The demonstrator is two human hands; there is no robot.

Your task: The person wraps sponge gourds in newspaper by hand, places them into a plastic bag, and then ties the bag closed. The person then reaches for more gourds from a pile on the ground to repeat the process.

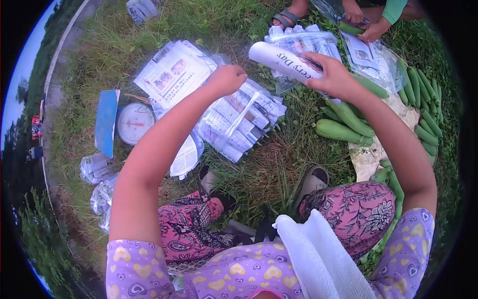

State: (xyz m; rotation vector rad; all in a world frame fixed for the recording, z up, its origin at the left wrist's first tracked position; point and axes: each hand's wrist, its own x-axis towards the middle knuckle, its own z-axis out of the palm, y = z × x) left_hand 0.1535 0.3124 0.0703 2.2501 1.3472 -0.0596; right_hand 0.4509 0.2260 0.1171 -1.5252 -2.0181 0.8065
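My right hand [332,74] grips a newspaper roll [284,61] with large printed letters, fingers over its top side. Whether a gourd lies inside it cannot be seen. Curled closed, my left hand [228,79] is above the newspaper sheets; anything within its fingers is hidden. Under and beside it lie a stack of newspaper sheets [174,74] and a bundle of newspaper-wrapped pieces [239,122] in clear plastic, with a pale strip across it. Long green gourds [343,130] lie on the ground below my right hand.
Another person's hands [371,30] hold a green gourd at the upper right. More gourds [423,89] lie in rows at right. Another wrapped bundle [318,44] sits at the back. A round dial scale [135,123] with a blue plate [106,123] stands left, near plastic-wrapped packs [97,168] on grass.
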